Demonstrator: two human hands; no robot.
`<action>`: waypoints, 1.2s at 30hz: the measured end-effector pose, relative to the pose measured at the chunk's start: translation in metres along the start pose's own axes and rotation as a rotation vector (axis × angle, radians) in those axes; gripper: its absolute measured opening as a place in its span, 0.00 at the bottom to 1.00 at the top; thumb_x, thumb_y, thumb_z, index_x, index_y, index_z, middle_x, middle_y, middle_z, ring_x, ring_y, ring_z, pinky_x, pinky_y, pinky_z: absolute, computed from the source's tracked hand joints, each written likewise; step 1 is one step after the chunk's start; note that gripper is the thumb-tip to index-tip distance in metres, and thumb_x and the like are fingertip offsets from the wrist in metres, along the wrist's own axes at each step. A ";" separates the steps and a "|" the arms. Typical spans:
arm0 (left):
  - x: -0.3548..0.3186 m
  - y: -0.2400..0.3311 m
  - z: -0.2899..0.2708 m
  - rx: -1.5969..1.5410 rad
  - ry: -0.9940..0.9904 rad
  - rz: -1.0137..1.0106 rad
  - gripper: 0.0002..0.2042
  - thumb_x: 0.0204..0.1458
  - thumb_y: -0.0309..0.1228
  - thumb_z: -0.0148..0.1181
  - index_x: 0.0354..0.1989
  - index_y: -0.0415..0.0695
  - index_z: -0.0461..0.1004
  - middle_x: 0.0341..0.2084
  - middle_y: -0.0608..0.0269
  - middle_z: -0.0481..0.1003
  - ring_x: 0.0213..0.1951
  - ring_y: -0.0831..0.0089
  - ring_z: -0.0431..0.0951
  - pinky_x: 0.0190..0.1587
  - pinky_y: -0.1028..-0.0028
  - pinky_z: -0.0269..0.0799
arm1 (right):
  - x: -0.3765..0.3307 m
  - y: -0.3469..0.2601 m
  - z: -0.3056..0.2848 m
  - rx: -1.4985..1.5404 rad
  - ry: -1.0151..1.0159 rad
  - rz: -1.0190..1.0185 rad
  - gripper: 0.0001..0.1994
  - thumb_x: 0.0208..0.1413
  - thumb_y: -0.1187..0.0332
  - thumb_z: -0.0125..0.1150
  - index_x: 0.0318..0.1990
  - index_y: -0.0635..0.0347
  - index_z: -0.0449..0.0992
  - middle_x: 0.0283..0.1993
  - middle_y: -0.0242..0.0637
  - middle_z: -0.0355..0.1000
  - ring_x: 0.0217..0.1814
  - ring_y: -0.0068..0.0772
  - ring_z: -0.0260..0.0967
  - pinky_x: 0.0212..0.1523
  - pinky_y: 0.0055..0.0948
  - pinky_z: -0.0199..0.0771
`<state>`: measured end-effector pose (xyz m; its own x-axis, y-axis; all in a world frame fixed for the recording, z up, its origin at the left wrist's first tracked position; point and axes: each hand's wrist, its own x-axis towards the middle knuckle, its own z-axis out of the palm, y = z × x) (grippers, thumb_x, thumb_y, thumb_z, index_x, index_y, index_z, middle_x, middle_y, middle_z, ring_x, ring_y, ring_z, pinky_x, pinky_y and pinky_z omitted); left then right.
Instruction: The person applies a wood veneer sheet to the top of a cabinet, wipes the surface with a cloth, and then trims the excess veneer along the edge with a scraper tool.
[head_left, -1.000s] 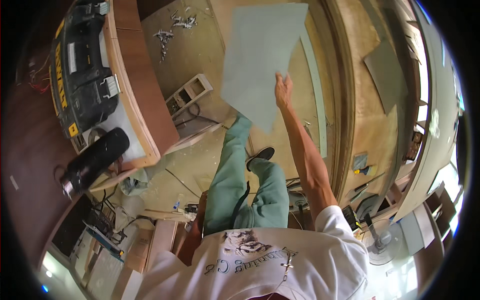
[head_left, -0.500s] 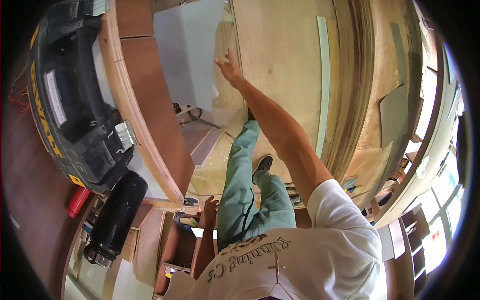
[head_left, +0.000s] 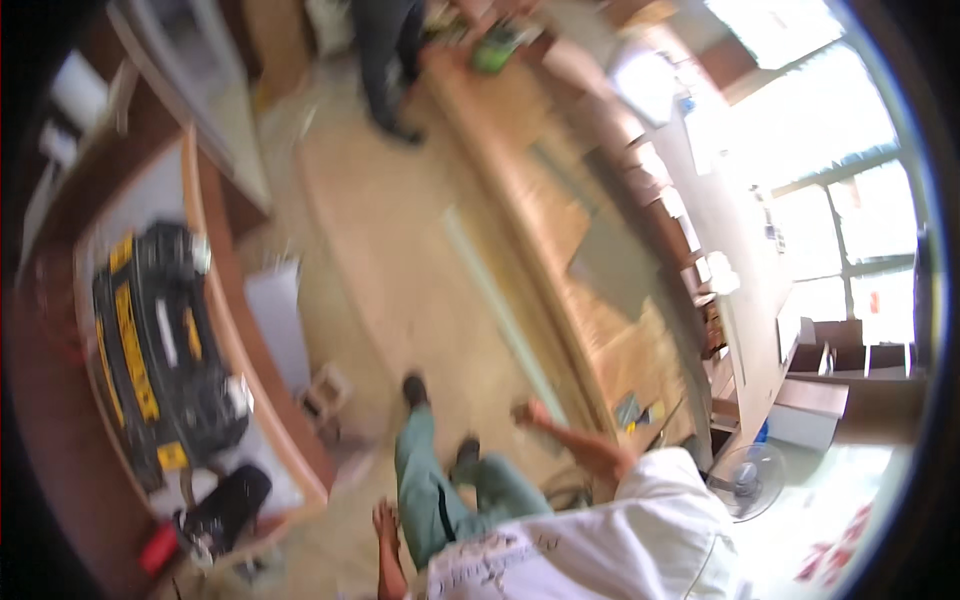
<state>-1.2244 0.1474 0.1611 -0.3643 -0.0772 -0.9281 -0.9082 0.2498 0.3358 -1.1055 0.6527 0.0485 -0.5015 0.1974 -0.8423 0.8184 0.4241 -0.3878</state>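
My left hand [head_left: 385, 520] hangs low beside my left leg, its fingers loosely apart and nothing in them. My right hand [head_left: 533, 412] is held out ahead of my right hip, above the floor near a pale green strip [head_left: 505, 325]. Motion softens its fingers, but they look loosely spread and no object shows in them. I am on my feet, in green trousers [head_left: 425, 480] and dark shoes. Neither hand touches anything that I can see.
To the left, a black and yellow tool case [head_left: 165, 345] and a black bottle [head_left: 228, 508] rest on a wood-edged surface. Stacked wooden sheets [head_left: 545, 270] run along the right. Another person's dark-clothed legs [head_left: 380, 65] stand far ahead. A fan [head_left: 745, 480] is at right.
The view has swung, bringing the far floor, another person and the windows into sight. My right arm has dropped from its forward reach to nearer my hip. My left hand stays low.
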 end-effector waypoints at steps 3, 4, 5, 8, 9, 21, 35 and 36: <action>0.015 0.002 0.029 0.008 0.002 0.092 0.16 0.56 0.44 0.56 0.47 0.48 0.74 0.40 0.60 0.77 0.41 0.67 0.77 0.41 0.66 0.74 | -0.100 0.040 0.017 0.215 0.307 -0.034 0.12 0.51 0.63 0.59 0.42 0.57 0.76 0.33 0.41 0.75 0.33 0.41 0.74 0.34 0.38 0.74; 0.013 0.008 0.030 0.050 0.001 0.146 0.17 0.55 0.44 0.56 0.47 0.47 0.74 0.41 0.59 0.77 0.42 0.66 0.77 0.42 0.65 0.74 | -0.131 0.040 0.025 0.250 0.371 0.020 0.13 0.52 0.62 0.58 0.43 0.57 0.77 0.30 0.38 0.76 0.27 0.34 0.75 0.30 0.34 0.75; 0.008 0.021 0.040 0.154 -0.025 0.197 0.17 0.55 0.44 0.57 0.47 0.47 0.74 0.41 0.59 0.77 0.42 0.65 0.77 0.42 0.65 0.74 | -0.150 0.055 0.042 0.579 0.372 0.057 0.15 0.51 0.62 0.59 0.44 0.59 0.76 0.25 0.35 0.75 0.26 0.27 0.73 0.28 0.31 0.74; -0.007 0.043 0.060 0.553 -0.076 0.384 0.18 0.54 0.44 0.58 0.47 0.45 0.74 0.41 0.56 0.77 0.44 0.63 0.77 0.44 0.64 0.74 | -0.183 0.087 0.112 1.120 0.494 0.002 0.16 0.50 0.62 0.62 0.44 0.61 0.76 0.26 0.38 0.75 0.24 0.27 0.72 0.26 0.29 0.73; -0.011 0.049 0.063 0.704 -0.080 0.467 0.19 0.53 0.44 0.58 0.47 0.45 0.74 0.41 0.55 0.77 0.44 0.62 0.77 0.45 0.64 0.74 | -0.195 0.081 0.134 1.228 0.534 -0.034 0.17 0.50 0.63 0.63 0.45 0.61 0.76 0.26 0.38 0.75 0.25 0.29 0.72 0.26 0.29 0.72; -0.316 0.008 0.245 1.022 -1.042 1.547 0.22 0.60 0.37 0.51 0.59 0.35 0.64 0.56 0.42 0.68 0.59 0.51 0.66 0.61 0.61 0.61 | -0.354 -0.068 0.129 1.857 0.841 -0.457 0.26 0.63 0.51 0.53 0.64 0.51 0.61 0.43 0.31 0.70 0.45 0.28 0.68 0.44 0.32 0.73; -0.176 -0.107 0.107 1.749 -1.246 1.004 0.29 0.62 0.45 0.43 0.63 0.33 0.60 0.61 0.40 0.63 0.64 0.52 0.61 0.66 0.62 0.54 | -0.563 -0.087 0.397 2.375 0.846 -0.870 0.31 0.63 0.48 0.49 0.68 0.51 0.56 0.65 0.44 0.61 0.62 0.38 0.64 0.62 0.41 0.64; -0.154 -0.094 0.092 1.770 -1.158 0.921 0.30 0.61 0.45 0.45 0.63 0.32 0.60 0.60 0.39 0.63 0.63 0.51 0.62 0.65 0.62 0.55 | -0.567 -0.079 0.411 2.316 0.966 -0.679 0.29 0.62 0.49 0.51 0.67 0.52 0.58 0.62 0.44 0.64 0.59 0.37 0.67 0.60 0.38 0.66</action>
<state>-1.0641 0.2251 0.2578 0.3840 0.7421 -0.5494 0.6181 0.2354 0.7500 -0.7709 0.1437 0.4029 -0.0920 0.8766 -0.4723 -0.7888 -0.3537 -0.5028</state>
